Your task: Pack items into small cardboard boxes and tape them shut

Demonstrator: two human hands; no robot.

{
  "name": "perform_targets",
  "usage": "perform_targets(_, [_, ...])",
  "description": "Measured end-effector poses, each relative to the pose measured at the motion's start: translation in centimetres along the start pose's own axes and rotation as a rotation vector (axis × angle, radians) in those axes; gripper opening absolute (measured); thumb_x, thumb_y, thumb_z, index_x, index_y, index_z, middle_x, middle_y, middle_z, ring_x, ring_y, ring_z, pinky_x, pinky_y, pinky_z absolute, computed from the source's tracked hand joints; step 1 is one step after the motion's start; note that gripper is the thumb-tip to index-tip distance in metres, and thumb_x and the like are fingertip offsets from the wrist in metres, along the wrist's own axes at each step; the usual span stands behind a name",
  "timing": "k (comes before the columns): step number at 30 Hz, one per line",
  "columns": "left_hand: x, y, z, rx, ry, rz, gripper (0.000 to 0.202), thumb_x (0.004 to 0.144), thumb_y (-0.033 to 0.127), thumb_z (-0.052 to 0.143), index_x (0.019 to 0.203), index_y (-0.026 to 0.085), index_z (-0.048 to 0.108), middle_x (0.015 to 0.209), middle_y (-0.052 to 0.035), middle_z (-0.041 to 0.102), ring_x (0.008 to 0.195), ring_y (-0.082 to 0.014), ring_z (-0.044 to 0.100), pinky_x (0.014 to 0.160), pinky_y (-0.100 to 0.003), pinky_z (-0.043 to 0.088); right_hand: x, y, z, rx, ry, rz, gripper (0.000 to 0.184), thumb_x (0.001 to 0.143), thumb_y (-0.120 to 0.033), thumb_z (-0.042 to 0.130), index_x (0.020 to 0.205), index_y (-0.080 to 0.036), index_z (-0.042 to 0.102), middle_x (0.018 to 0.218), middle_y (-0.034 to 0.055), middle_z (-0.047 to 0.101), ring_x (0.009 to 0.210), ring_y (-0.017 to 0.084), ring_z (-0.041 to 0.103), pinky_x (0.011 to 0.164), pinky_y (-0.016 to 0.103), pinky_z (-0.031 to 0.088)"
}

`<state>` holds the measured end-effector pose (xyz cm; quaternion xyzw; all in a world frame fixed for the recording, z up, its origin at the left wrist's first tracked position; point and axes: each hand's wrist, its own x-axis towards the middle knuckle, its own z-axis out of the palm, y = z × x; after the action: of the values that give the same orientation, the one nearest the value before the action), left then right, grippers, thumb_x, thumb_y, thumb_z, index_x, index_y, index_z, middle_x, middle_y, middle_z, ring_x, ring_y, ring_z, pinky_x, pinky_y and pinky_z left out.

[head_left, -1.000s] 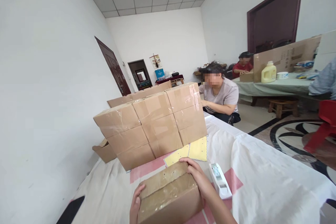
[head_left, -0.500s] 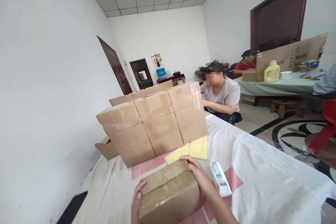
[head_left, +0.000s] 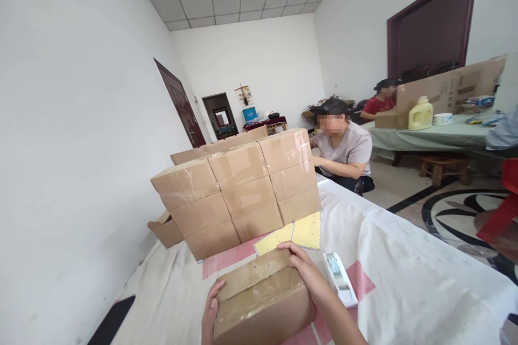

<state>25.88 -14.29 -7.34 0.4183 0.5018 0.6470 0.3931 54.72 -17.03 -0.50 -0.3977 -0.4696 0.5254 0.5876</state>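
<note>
A taped brown cardboard box (head_left: 261,302) is held between both my hands at the bottom of the view. My left hand (head_left: 210,312) grips its left side, thumb on the top edge. My right hand (head_left: 307,272) wraps the far right corner with fingers curled over the top. A white tape dispenser (head_left: 340,279) lies just right of my right hand. Two yellow dotted sheets (head_left: 293,234) lie on the cloth-covered table (head_left: 404,269) beyond the box.
A three-high stack of taped boxes (head_left: 238,194) stands ahead on the table. A person in a grey shirt (head_left: 343,148) sits beyond it; another in red (head_left: 378,105) sits at a green-covered table (head_left: 437,137) with a yellow jug (head_left: 420,114). The white wall is close on the left.
The view shifted slightly; the box and both hands stay almost where they were, still gripping it.
</note>
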Motion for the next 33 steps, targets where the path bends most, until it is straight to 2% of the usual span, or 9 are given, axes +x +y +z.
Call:
perform_targets(3, [-0.7,0.7,0.6,-0.033,0.022,-0.025,0.07,0.052,0.083,0.069,0.088,0.023,0.071,0.114,-0.0084,0.068,0.129,-0.0423,0.05,0.11,-0.051,0.041,-0.1,-0.3,0.0,0.014,-0.003,0.016,0.038,0.071,-0.024,0.049,0.104,-0.027,0.067,0.111,0.001,0.065,0.113,0.029,0.054,0.092,0.034,0.04])
perform_targets(7, [-2.6,2.4,1.8,-0.074,-0.003,-0.098,0.054,0.065,0.067,0.07,0.096,0.024,0.066,0.107,-0.0049,0.067,0.102,-0.0368,0.065,0.084,-0.046,0.054,-0.2,-0.5,0.2,0.034,-0.015,0.01,0.037,0.071,-0.024,0.05,0.103,-0.027,0.066,0.11,0.0013,0.064,0.111,0.028,0.055,0.09,0.034,0.04])
perform_targets(10, [-3.6,3.7,2.3,-0.076,-0.045,-0.137,0.048,0.067,0.058,0.07,0.1,0.024,0.063,0.103,-0.0039,0.067,0.085,-0.0311,0.067,0.072,-0.04,0.053,-0.1,-0.2,0.2,0.036,-0.015,-0.009,0.035,0.072,-0.023,0.049,0.103,-0.027,0.066,0.11,0.0012,0.064,0.111,0.028,0.054,0.091,0.034,0.04])
perform_targets(14, [-4.0,5.1,2.3,-0.06,-0.054,-0.141,0.045,0.068,0.054,0.072,0.099,0.023,0.062,0.096,-0.0021,0.067,0.072,-0.0235,0.065,0.063,-0.032,0.049,-0.1,0.2,0.1,0.035,-0.019,-0.017,0.037,0.073,-0.021,0.048,0.104,-0.028,0.066,0.112,0.0004,0.064,0.112,0.027,0.054,0.092,0.033,0.039])
perform_targets(17, [-3.9,6.1,2.1,-0.059,-0.086,-0.2,0.049,0.063,0.052,0.079,0.098,0.022,0.062,0.09,0.0,0.067,0.066,-0.0192,0.062,0.06,-0.027,0.045,-0.2,0.3,0.0,0.033,-0.019,0.004,0.038,0.072,-0.02,0.048,0.104,-0.029,0.066,0.114,0.0,0.063,0.113,0.027,0.053,0.092,0.033,0.038])
perform_targets(21, [-3.8,7.0,2.0,-0.061,-0.12,-0.282,0.053,0.058,0.049,0.083,0.099,0.021,0.063,0.084,0.0013,0.067,0.064,-0.0184,0.061,0.058,-0.026,0.044,-0.2,0.2,0.1,0.037,-0.013,0.019,0.04,0.071,-0.021,0.047,0.105,-0.029,0.066,0.116,-0.0003,0.063,0.114,0.027,0.053,0.091,0.032,0.037])
perform_targets(27, [-3.8,6.3,2.3,-0.125,-0.12,-0.32,0.05,0.061,0.041,0.079,0.104,0.023,0.06,0.079,0.0024,0.067,0.058,-0.018,0.062,0.058,-0.026,0.044,0.0,0.5,0.1,0.049,-0.011,0.002,0.039,0.071,-0.021,0.048,0.105,-0.028,0.067,0.117,-0.0002,0.063,0.117,0.027,0.053,0.093,0.032,0.036])
perform_targets(30, [-3.5,5.7,2.5,-0.117,-0.048,-0.289,0.05,0.062,0.042,0.076,0.106,0.022,0.061,0.089,-0.0008,0.069,0.066,-0.0208,0.066,0.061,-0.028,0.046,0.1,0.8,0.1,0.065,0.014,0.005,0.039,0.072,-0.022,0.048,0.106,-0.028,0.067,0.118,0.0003,0.063,0.115,0.026,0.054,0.091,0.032,0.037])
perform_targets(33, [-3.2,5.3,2.6,-0.086,-0.005,-0.265,0.051,0.062,0.043,0.075,0.107,0.022,0.064,0.098,-0.0022,0.069,0.082,-0.026,0.069,0.07,-0.032,0.05,0.1,0.9,0.3,0.11,0.09,0.023,0.041,0.069,-0.025,0.052,0.108,-0.027,0.064,0.108,0.0016,0.065,0.103,0.026,0.058,0.084,0.031,0.04])
